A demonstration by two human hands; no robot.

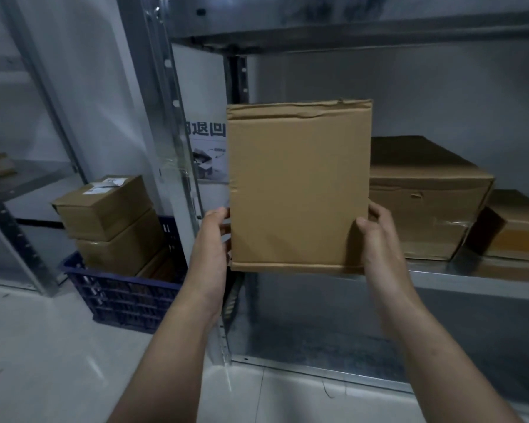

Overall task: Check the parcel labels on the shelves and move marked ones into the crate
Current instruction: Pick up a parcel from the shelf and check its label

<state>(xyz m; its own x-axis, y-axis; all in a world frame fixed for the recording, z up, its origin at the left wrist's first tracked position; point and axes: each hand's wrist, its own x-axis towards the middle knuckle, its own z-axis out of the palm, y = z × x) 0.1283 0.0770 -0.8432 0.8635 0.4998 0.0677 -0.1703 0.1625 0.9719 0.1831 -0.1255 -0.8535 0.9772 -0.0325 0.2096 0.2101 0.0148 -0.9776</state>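
The flat brown cardboard parcel [298,190] is being held upright in front of the grey metal shelf [471,280], clear of it. The left hand [211,239] is gripping its lower left edge and the right hand [379,239] its lower right edge, thumb on the front.

The face showing is carrying no label, so the person is probably needing to turn it over. Keeping both hands on opposite edges while rotating should be steadying it.

Counting outward:
- one parcel in hand
- at 3 o'clock, one large dented brown carton [425,190] on the shelf
- beyond it, at least two smaller brown boxes [516,230]
- at 8 o'clock, one dark blue slatted plastic crate [119,297] on the floor, holding two stacked brown boxes [104,206], the upper one white-labelled
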